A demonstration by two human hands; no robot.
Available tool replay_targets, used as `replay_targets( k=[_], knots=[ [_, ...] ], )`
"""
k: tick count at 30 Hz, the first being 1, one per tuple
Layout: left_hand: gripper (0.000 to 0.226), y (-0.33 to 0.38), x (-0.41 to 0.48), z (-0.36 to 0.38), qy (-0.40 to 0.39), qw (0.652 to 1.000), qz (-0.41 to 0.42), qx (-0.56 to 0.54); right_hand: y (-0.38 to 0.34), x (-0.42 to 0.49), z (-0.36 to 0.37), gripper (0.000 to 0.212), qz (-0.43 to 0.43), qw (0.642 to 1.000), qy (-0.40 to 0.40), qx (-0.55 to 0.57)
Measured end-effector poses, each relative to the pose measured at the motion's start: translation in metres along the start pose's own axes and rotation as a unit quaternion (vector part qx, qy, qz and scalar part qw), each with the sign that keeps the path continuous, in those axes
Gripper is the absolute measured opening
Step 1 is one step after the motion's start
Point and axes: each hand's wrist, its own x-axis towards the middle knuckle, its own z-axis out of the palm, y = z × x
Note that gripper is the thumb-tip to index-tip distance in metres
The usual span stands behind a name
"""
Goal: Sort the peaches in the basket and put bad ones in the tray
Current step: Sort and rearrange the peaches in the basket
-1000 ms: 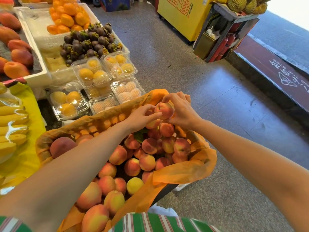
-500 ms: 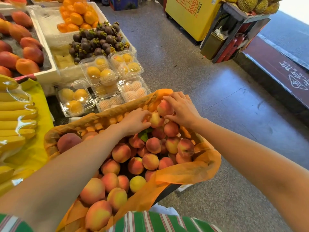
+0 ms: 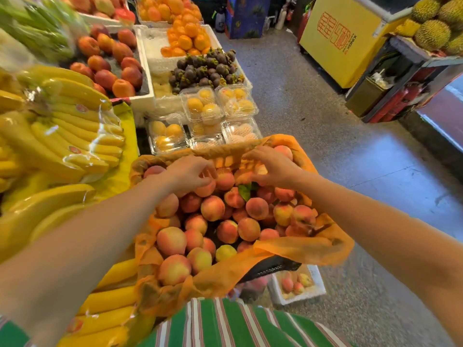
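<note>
Left hand is down in the pile with fingers and thumb curled round a peach near the far left of the basket. Right hand is palm-down with fingers spread over the fruit at the far end; honestly can't tell if it's gripping anything or just touching. The basket is dark, lined with an orange liner, and heaped with peaches, with a green leaf among them near the right hand. The tray is a white foam one on the floor, just beside the basket's near right corner, with a few peaches in it. Past the basket there are clear boxes of yellow fruit, then a white foam bin with mangosteens and oranges, and another one with reddish fruit. Wrapped bananas are stacked on a yellow cloth to the left. The floor is grey speckled stone, with a yellow cabinet and durians across the aisle. A second ago both hands were together holding one peach up at the far rim. Now they're apart and lower, and the view has swung so the bananas and the tray show up.
</note>
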Motion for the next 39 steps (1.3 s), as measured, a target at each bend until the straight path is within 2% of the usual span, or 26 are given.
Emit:
replay_targets(
  k=[5,7,10,12,15,21,24,27,29,30,32,33,35,36,37,39],
  knots=[
    [0.018,-0.025,-0.048,-0.010,0.162,0.986,-0.041,0.031,-0.050,0.030,0.029,0.054,-0.017,0.994,-0.079,0.078],
    [0.029,-0.041,-0.064,-0.008,0.209,0.973,-0.068,0.072,-0.064,0.041,0.040,0.059,-0.008,0.992,-0.101,0.076],
    [0.053,-0.060,-0.083,-0.001,0.189,0.969,-0.139,0.075,-0.075,0.054,0.060,0.067,0.035,0.992,-0.106,0.061],
    [0.061,-0.066,-0.091,0.003,0.170,0.973,-0.151,0.051,-0.078,0.060,0.073,0.074,0.061,0.994,-0.088,0.035],
    [0.054,-0.071,-0.092,0.007,0.185,0.974,-0.127,0.040,-0.080,0.064,0.088,0.080,0.097,0.993,-0.072,-0.001],
    [0.047,-0.072,-0.084,0.003,0.214,0.970,-0.094,0.060,-0.077,0.061,0.093,0.071,0.124,0.991,-0.043,-0.008],
    [0.041,-0.071,-0.078,0.003,0.231,0.968,-0.061,0.081,-0.066,0.053,0.088,0.069,0.103,0.992,-0.037,0.064],
    [0.028,-0.064,-0.066,0.002,0.247,0.966,0.007,0.076,-0.060,0.040,0.072,0.067,0.104,0.970,-0.046,0.214],
    [0.022,-0.051,-0.057,-0.001,0.232,0.972,0.035,0.020,-0.059,0.033,0.061,0.063,0.108,0.948,-0.033,0.297],
    [0.022,-0.043,-0.054,-0.003,0.208,0.977,0.023,-0.028,-0.060,0.030,0.055,0.061,0.106,0.940,-0.022,0.323],
    [0.031,-0.025,-0.046,-0.006,0.110,0.984,-0.040,-0.132,-0.062,0.026,0.045,0.062,0.094,0.927,-0.002,0.364],
    [0.039,-0.018,-0.043,-0.006,0.042,0.974,-0.085,-0.206,-0.062,0.024,0.040,0.064,0.087,0.921,0.005,0.381],
    [0.047,-0.007,-0.039,-0.006,-0.068,0.903,-0.152,-0.396,-0.064,0.020,0.033,0.067,0.065,0.919,0.019,0.389],
    [0.047,-0.003,-0.037,-0.005,-0.088,0.867,-0.155,-0.466,-0.065,0.019,0.030,0.067,0.051,0.923,0.024,0.381],
    [0.044,-0.001,-0.035,-0.003,-0.087,0.845,-0.146,-0.507,-0.065,0.017,0.028,0.068,0.038,0.928,0.026,0.370],
    [0.042,0.002,-0.033,0.002,-0.057,0.825,-0.132,-0.547,-0.065,0.015,0.028,0.067,0.020,0.933,0.028,0.357]
  ],
)
